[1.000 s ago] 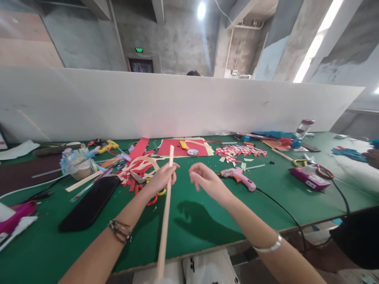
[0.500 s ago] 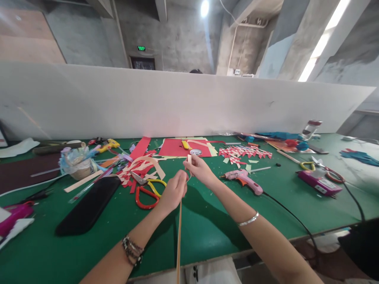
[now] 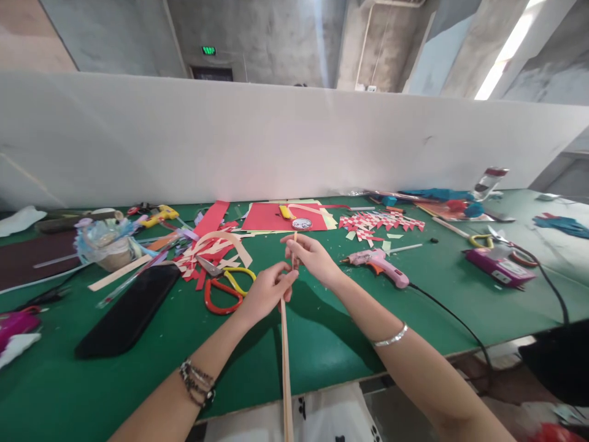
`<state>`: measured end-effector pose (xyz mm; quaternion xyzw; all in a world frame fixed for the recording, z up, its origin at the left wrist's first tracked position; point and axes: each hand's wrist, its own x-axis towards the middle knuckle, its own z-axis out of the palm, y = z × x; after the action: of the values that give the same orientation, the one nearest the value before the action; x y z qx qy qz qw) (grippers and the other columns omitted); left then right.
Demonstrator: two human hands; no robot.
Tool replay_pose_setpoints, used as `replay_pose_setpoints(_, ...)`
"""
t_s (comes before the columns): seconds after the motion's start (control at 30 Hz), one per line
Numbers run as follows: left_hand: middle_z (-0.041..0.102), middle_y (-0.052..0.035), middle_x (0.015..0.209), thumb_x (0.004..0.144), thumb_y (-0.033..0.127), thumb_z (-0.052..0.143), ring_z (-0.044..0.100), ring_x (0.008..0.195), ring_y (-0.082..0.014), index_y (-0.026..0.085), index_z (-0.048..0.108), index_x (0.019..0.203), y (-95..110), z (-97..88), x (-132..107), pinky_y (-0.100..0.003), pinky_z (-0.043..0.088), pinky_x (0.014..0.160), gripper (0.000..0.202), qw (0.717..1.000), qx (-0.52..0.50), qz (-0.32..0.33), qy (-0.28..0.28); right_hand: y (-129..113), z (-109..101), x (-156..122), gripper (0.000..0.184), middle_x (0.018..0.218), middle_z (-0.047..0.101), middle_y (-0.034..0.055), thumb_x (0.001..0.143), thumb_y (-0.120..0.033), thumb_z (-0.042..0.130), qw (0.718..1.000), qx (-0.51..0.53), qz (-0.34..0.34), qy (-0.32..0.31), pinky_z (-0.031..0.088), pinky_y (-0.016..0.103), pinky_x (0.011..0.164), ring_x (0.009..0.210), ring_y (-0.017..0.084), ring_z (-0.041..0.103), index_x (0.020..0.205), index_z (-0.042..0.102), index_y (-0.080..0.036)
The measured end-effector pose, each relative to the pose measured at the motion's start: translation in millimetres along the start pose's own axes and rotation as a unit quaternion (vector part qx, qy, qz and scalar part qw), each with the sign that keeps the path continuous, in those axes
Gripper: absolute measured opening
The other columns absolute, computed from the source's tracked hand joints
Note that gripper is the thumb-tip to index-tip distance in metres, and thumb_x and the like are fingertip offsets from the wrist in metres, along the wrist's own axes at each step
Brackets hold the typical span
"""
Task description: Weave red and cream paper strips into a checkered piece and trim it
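A long pale strip [image 3: 286, 362], paper by its look, runs from between my hands down past the table's front edge. My left hand [image 3: 269, 287] is closed on it, thumb pressed against the fingers. Just above and to the right, my right hand [image 3: 310, 256] pinches the strip's upper end, which pokes up past the fingertips. The two hands nearly touch, and the part of the strip between them is mostly hidden. Beside my left hand lie open scissors [image 3: 225, 285] with one red and one yellow handle.
A pink glue gun [image 3: 380, 264] with a black cord lies to the right. Red and pale paper scraps [image 3: 209, 248], red sheets [image 3: 262, 216] and woven checkered pieces [image 3: 381, 222] lie behind. A black case [image 3: 131, 310] sits left, a magenta box [image 3: 499, 267] right. A white partition [image 3: 294, 144] closes the back.
The view has tilted down slightly. My right hand's fingers have shifted along the strip's upper end, and the strip below my left hand has turned to show more of its width.
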<state>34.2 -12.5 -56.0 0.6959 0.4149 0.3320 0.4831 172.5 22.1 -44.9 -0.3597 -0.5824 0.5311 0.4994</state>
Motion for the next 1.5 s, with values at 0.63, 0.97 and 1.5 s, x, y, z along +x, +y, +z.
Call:
replay_pose_setpoints(0.63,0.058,0.0053,0.051,0.07,0.06,0.058,0.054,0.039,-0.0101,0.02,0.044,0.079,-2.5,-3.2,4.1,-0.021,0.045,0.04,0.044,0.979,-0.183,-0.077,-0.051,13.9,2.1,-1.4,0.045,0.061,0.054,-0.0023,0.076,-0.057,0.051,0.984,0.175,0.017,0.018,0.039,0.02,0.049,0.05,0.006,0.048,0.086,0.065,-0.016)
replay_pose_setpoints(0.97,0.058,0.0037,0.053,0.074,0.059,0.054,0.053,0.039,-0.01,0.019,0.048,0.081,-6.1,-5.3,4.7,-0.023,0.045,0.042,0.041,0.977,-0.179,-0.102,-0.049,15.0,2.5,-1.4,0.045,0.062,0.057,-0.0008,0.076,-0.056,0.052,0.986,0.167,0.022,0.008,0.038,0.02,0.048,0.05,0.007,0.047,0.088,0.065,-0.015)
replay_pose_setpoints(1.5,0.051,0.0038,0.049,0.076,0.063,0.045,0.042,0.037,-0.0071,0.017,0.054,0.066,-11.2,-5.2,8.8,-0.02,0.034,0.039,0.048,0.997,-0.05,-0.023,0.053,15.7,8.4,-3.4,0.045,0.054,0.05,-0.0029,0.074,-0.059,0.051,1.0,0.014,0.024,0.001,0.036,0.022,0.047,0.046,0.007,0.046,0.07,0.059,-0.015)
